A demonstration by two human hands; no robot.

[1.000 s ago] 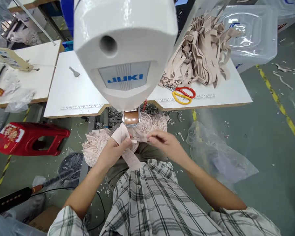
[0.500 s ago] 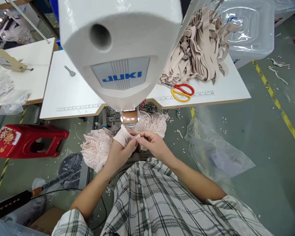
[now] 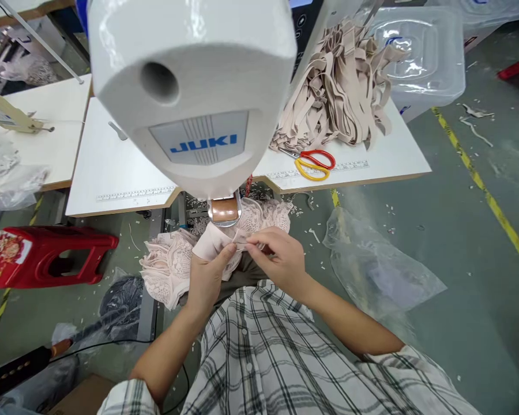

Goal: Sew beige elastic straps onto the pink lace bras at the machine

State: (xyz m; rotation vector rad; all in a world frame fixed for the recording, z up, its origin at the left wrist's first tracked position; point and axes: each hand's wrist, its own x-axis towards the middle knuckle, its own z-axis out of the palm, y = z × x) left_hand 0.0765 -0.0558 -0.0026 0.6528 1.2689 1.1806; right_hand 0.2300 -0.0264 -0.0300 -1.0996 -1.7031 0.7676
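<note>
Just in front of the white JUKI sewing machine [image 3: 203,138], both hands are on a pale pink lace bra [image 3: 168,271] draped over my lap. My left hand [image 3: 208,276] grips its smooth pink band [image 3: 210,241], thumb on top and fingers underneath. My right hand [image 3: 279,256] pinches the end of the fabric between thumb and fingertips. The brown-topped end of the machine's arm [image 3: 225,212] sits right above the band. More lace lies beyond it, partly behind my right hand.
On the white table lie red-and-yellow scissors [image 3: 313,164] beside a heap of beige fabric strips [image 3: 341,86]. A clear lidded bin [image 3: 419,57] stands behind. A red stool [image 3: 47,256] is at left, a clear plastic bag [image 3: 380,276] on the floor at right.
My right hand has shifted slightly right and away from my left, exposing a little fabric between them. The view has tilted slightly, so the machine appears further left.
</note>
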